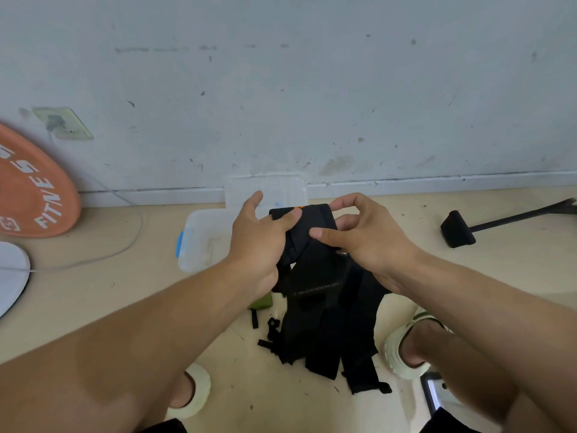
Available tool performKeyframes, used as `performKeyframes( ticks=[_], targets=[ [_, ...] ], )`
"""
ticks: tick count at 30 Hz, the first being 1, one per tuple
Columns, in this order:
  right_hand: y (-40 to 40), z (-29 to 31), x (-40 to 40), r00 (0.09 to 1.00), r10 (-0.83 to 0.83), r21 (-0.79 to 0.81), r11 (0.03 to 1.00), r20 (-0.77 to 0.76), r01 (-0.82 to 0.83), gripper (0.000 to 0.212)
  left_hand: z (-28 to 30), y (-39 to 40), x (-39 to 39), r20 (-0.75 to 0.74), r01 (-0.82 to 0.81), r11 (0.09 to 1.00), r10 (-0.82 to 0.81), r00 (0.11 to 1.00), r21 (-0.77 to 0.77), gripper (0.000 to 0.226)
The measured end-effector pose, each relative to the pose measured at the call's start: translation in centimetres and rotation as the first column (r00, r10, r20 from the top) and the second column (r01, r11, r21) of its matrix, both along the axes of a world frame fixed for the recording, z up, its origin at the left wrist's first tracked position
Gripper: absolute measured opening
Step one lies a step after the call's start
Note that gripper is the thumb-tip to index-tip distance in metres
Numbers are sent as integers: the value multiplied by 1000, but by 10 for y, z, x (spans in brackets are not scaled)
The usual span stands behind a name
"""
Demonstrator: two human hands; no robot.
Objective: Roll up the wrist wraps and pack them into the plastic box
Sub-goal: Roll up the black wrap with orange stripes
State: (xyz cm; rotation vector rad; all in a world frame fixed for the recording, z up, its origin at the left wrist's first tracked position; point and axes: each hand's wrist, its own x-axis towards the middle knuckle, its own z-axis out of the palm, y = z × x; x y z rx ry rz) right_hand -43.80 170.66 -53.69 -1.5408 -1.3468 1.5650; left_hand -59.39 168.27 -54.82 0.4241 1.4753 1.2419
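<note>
The wrist wraps (321,307), black, hang in a bunch above the floor (125,292), in front of the open plastic box (203,239). Left hand (259,242) grips their upper edge, thumb on top. Right hand (365,235) pinches the top fold, fingers (340,204) curled.

Wrist wraps (315,245) held up between left hand (259,242) and right hand (368,242), loose ends trailing down to the floor (125,292). Plastic box (203,242) on floor behind and left of the hands, its lid (281,189) propped against the wall (312,89). Weight plate (31,189) far left, leaning on wall. Cable (131,232) runs between plate and box. Long-handled tool (462,232) lies far right. A sandalled foot (412,342) just right of the trailing wraps.
</note>
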Motion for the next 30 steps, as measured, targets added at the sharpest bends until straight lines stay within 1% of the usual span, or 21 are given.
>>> performKeyframes(
  ticks=[2,4,5,7,8,9,10,11,13,14,16,17,18,19,20,22,24,26,28,30],
  targets=[
    [0,-1,-1,1000,2,18,1000,14,-3,48,0,0,-1,-34,12,1000,-12,999,-1,80],
    [0,-4,-2,998,47,2,999,43,-47,48,0,2,-3,-107,43,999,-45,993,-21,76],
    [-1,-4,-1,994,93,-21,996,60,-92,45,-1,3,-5,-170,65,997,-70,983,-36,74],
    [1,-2,2,965,235,-61,971,116,-230,33,-2,4,-8,-310,117,991,-130,942,-58,69],
    [2,1,5,936,303,-57,953,180,-298,28,-1,4,-9,-369,140,988,-152,917,-60,66],
    [4,2,8,904,343,-35,938,257,-346,28,0,5,-11,-418,160,986,-167,893,-52,62],
    [6,2,12,879,347,-1,930,326,-367,30,2,5,-11,-461,180,983,-178,869,-40,58],
    [10,0,14,872,316,44,933,374,-357,29,5,5,-11,-500,204,978,-194,844,-36,54],
    [14,-6,17,860,264,141,924,437,-355,13,10,5,-9,-552,264,964,-241,798,-38,48],
    [15,-10,16,843,292,143,909,452,-391,19,12,4,-7,-561,298,954,-267,784,-37,47],
    [15,-15,15,797,445,75,854,408,-515,54,15,0,-2,-567,372,928,-319,759,-25,44],
    [14,-16,12,772,516,29,825,373,-565,65,16,-1,0,-561,401,916,-338,756,-11,42],
    [13,-17,11,749,575,-1,794,329,-609,67,15,-2,1,-552,420,908,-348,758,3,40],
    [14,-19,10,736,612,-33,775,289,-631,60,16,-3,1,-549,432,902,-355,757,13,39],
    [16,-20,11,727,633,-57,763,267,-643,50,16,-3,0,-553,433,901,-353,755,16,38],
    [21,-16,15,712,658,-92,747,246,-659,32,13,0,-4,-580,406,914,-319,750,22,35],
    [30,-6,26,669,717,-173,696,194,-696,27,9,3,-10,-620,370,929,-293,728,-4,35],
    [39,6,40,625,769,-287,634,133,-719,19,4,6,-17,-637,370,927,-321,701,-60,41],
    [46,18,52,625,775,-356,612,93,-706,10,-1,8,-22,-640,393,907,-393,661,-151,48],
    [51,25,61,650,759,-337,620,33,-708,12,-4,7,-25,-619,414,879,-464,634,-235,55]
  ],
)
